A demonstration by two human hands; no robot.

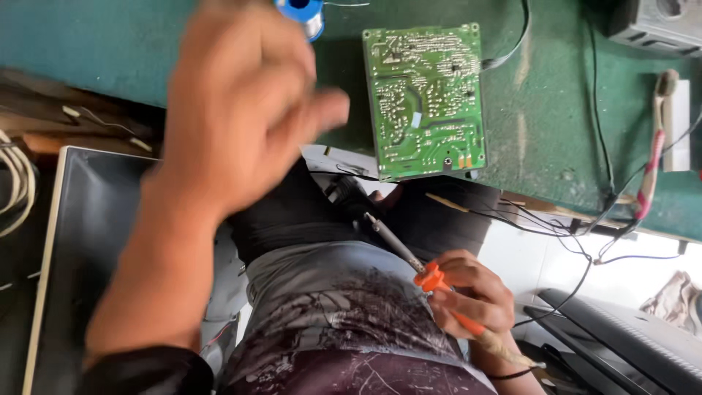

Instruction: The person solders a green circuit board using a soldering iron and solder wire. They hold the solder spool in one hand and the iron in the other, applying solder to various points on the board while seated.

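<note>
My left hand is raised and blurred above the green bench, fingers loosely curled, holding nothing I can see. Just beyond its fingertips sits a blue solder spool. A green circuit board lies solder-side up near the bench's front edge, to the right of that hand. My right hand rests low over my lap, gripping a soldering iron with an orange collar; its metal tip points up and left, away from the board.
The green benchtop carries black cables, a grey device at the far right corner and a white strip with a striped cord. A dark flat panel stands at the left; another dark panel lies at lower right.
</note>
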